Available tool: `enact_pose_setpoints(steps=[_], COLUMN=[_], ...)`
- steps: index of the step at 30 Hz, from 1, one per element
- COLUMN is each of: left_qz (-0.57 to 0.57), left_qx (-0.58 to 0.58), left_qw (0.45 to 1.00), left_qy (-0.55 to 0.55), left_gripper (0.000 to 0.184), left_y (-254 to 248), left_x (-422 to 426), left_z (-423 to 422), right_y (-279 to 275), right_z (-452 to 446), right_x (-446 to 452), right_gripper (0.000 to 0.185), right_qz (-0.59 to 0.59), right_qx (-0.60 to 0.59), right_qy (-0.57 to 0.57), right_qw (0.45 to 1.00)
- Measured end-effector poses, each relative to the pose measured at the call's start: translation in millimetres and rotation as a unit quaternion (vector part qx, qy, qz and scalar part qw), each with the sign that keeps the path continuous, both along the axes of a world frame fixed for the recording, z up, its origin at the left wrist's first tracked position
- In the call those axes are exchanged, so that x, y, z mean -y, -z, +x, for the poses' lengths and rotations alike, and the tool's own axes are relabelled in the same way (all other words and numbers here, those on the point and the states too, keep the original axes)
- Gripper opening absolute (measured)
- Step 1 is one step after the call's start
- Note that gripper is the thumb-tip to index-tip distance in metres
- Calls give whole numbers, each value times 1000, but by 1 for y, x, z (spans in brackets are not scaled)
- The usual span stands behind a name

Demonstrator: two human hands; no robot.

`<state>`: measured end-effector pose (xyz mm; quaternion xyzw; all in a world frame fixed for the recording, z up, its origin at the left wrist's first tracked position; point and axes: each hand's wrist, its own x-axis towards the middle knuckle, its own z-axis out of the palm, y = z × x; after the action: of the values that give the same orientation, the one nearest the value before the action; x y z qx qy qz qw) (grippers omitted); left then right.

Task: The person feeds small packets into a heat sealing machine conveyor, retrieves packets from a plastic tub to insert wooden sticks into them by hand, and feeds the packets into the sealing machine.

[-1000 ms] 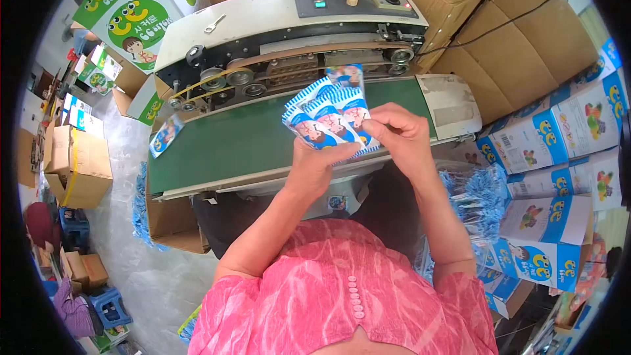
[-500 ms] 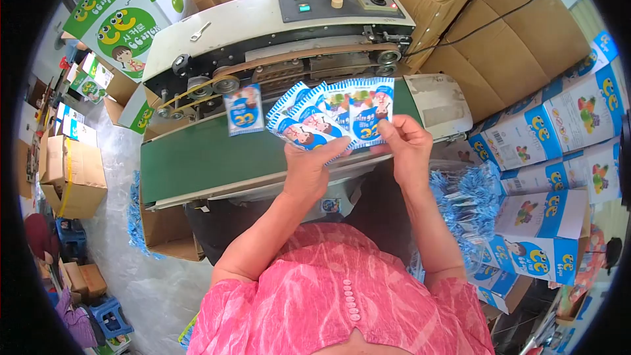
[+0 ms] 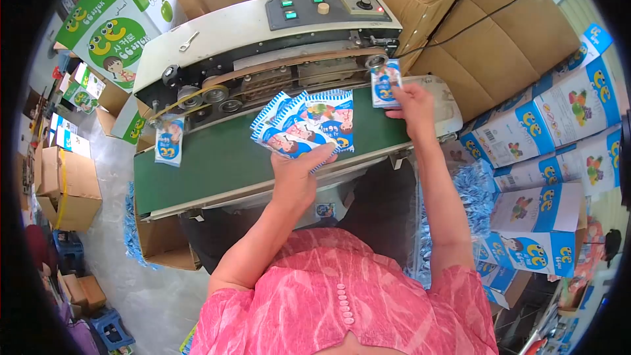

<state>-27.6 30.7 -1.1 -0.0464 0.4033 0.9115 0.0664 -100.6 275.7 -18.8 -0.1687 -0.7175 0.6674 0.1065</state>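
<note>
My left hand grips a fanned bunch of blue-and-white printed packets above the green conveyor belt. At the right end of the band sealing machine, my right hand pinches a single packet, its top edge up against the sealing band beside a pulley. Another packet stands near the belt's left end, its upper edge at the machine.
Cardboard boxes stand behind the machine on the right. Blue-and-white printed cartons and a heap of blue packets are at my right. Green printed boxes stand at the far left.
My right hand has drawn one packet from the bunch and carried it right to the machine. The packet in the machine has travelled left. My left hand still holds the bunch.
</note>
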Motion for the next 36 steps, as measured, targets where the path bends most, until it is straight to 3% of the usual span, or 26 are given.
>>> enact_pose_setpoints(steps=[1,4,5,7,12,15,19,23,27,28,30,31,33,34,36], left_qz=[1,-6,-11,-19,9,22,20,28,23,23,24,22,33,39,28], left_qx=[0,-4,-9,-10,-34,-7,-4,-28,-25,-29,-36,-34,-50,-60,-65], left_qw=[1000,1000,1000,1000,999,999,998,997,996,996,997,998,996,995,995], left_qy=[1,-4,-4,0,40,39,64,63,81,76,59,52,59,66,72], left_gripper=[42,42,42,42,40,38,43,48,53,52,51,51,48,47,46], left_y=[-1,-4,-5,-4,-3,-4,-3,-3,-8,-9,-11,-11,-11,-10,-7], left_x=[1,6,8,7,-2,-1,3,3,7,7,9,10,8,7,3], left_z=[0,0,0,0,0,-1,-4,-4,-2,-2,-4,-6,-7,-7,-6], right_y=[-2,-23,-28,-31,-10,-28,-17,-15,-14,-15,-23,-28,-53,-56,-48], right_z=[1,12,21,49,64,62,31,4,-6,-3,3,10,40,50,58], right_x=[4,25,34,50,64,35,-7,-13,3,7,22,30,52,59,70], right_gripper=[17,20,20,19,19,20,22,24,26,26,27,27,23,21,19], right_qz=[-1,200,200,139,65,-144,-74,-62,1,125,364,361,132,12,32], right_qx=[1,-45,-45,-139,-277,-66,-10,47,92,61,-8,-8,-24,-32,-87], right_qy=[-1,23,19,-166,-216,-20,21,-33,-105,-71,-7,-14,-166,-234,-244], right_qw=[1000,978,979,966,934,987,997,996,990,988,932,932,977,972,965])
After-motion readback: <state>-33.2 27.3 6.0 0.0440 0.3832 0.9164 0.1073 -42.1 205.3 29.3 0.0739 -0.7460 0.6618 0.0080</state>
